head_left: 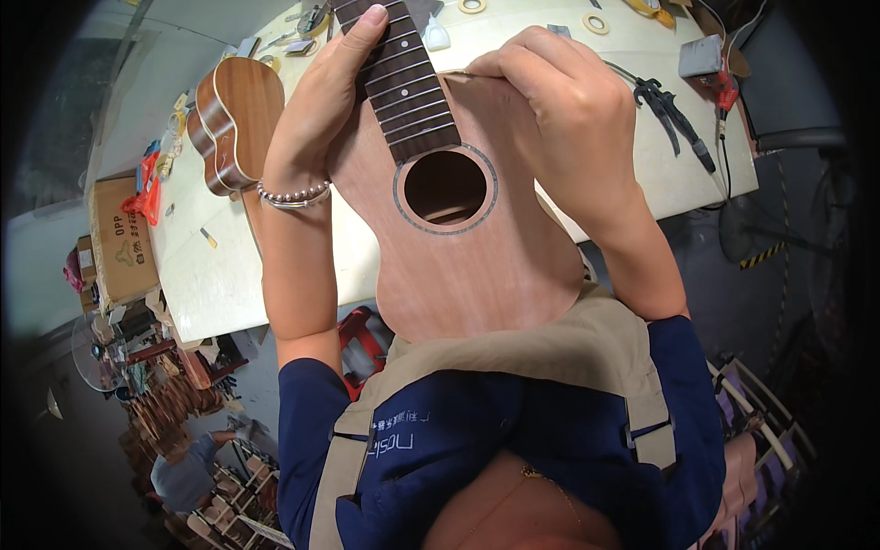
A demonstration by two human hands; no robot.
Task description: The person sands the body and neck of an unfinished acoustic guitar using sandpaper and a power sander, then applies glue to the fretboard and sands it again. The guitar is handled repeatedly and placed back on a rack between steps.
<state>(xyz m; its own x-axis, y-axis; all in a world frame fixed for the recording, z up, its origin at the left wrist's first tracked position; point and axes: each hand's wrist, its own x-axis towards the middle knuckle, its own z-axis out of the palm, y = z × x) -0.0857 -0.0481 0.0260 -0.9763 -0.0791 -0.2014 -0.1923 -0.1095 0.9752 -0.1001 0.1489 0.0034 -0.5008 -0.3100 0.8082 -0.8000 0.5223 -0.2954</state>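
An unfinished ukulele point(477, 261) with a pale reddish wooden body, round sound hole and dark fretboard rests against my chest, neck pointing away. My left hand point(321, 101) wraps the neck where it meets the body, thumb lying on the fretboard. At the upper right shoulder of the body, my right hand point(559, 101) has its fingers curled and pressed on the edge. A bead bracelet point(293, 195) circles my left wrist.
A white workbench point(211, 275) lies ahead. A second, darker ukulele body point(234, 124) lies on its left part. Black pliers point(674, 115), tape rolls point(596, 23) and small tools sit at the back. A cardboard box point(124, 238) stands left. Another person point(188, 472) crouches lower left.
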